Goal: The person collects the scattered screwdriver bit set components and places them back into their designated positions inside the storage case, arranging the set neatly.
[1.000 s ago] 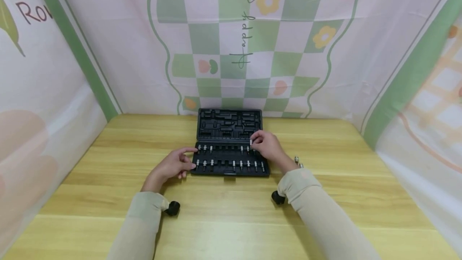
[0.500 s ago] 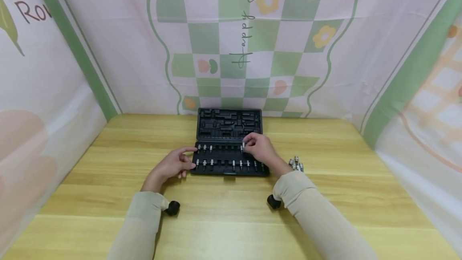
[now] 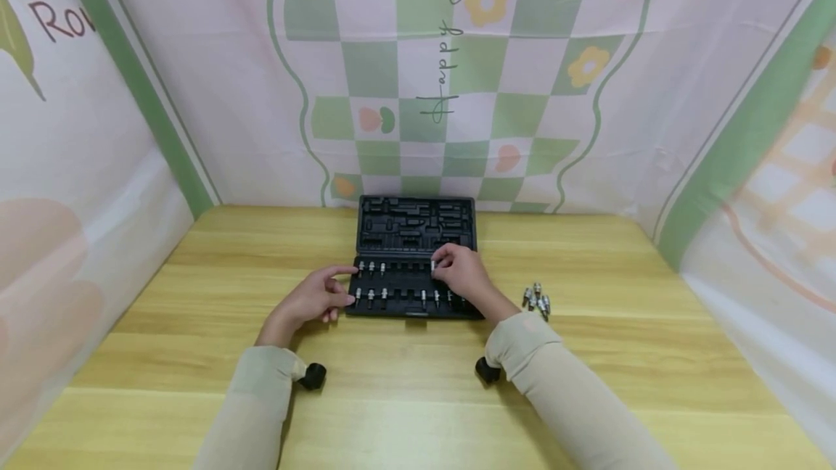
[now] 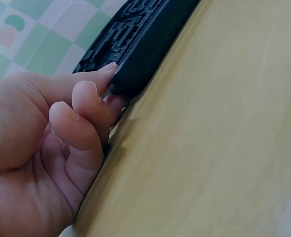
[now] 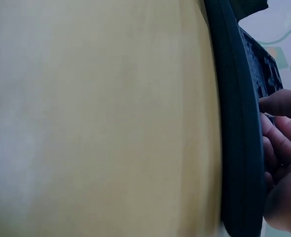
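On the table lies an open black plastic case (image 3: 416, 283) holding two rows of small silver bit sockets (image 3: 383, 296). My left hand (image 3: 312, 297) holds its left edge, the thumb at the front corner and the index finger stretched toward the upper row. In the left wrist view the thumb (image 4: 96, 79) presses on the case corner, other fingers curled beside it. My right hand (image 3: 462, 270) pinches a bit socket (image 3: 433, 265) between thumb and fingertips over the upper row. In the right wrist view those fingers (image 5: 281, 143) are behind the case's front wall (image 5: 239, 143) and largely hide the socket.
Several loose bit sockets (image 3: 537, 299) lie in a small heap on the wooden table (image 3: 405, 412), right of the case. The moulded lid (image 3: 416, 223) stands raised toward the patterned cloth (image 3: 418, 78) at the back. Cloth also hangs on both sides.
My right hand has moved left along the upper row with the pinched bit socket, uncovering the loose heap at right. The left hand stays at the case edge.
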The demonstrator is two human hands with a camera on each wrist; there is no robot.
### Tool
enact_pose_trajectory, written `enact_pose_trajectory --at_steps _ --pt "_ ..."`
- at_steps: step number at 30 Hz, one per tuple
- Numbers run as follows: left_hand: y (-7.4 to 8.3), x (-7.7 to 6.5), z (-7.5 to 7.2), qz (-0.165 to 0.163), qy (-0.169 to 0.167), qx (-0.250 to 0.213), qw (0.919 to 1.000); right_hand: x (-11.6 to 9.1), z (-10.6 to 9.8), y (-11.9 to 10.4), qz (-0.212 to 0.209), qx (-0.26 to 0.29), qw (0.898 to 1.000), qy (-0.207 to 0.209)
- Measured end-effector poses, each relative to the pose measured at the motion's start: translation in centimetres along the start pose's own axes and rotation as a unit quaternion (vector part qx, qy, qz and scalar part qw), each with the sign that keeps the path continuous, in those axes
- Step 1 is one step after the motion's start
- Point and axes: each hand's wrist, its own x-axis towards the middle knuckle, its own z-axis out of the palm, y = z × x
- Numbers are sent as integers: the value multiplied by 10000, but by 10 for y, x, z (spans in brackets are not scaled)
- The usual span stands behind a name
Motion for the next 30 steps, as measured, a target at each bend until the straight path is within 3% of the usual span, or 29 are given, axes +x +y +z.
enact_pose_trajectory --at_steps 17,30 --pt "-4 4 0 46 22 48 10000 5 5 -11 264 -249 9991 -229" --pt "-2 1 -1 55 13 58 10000 9 4 -10 429 -226 9988 -7"
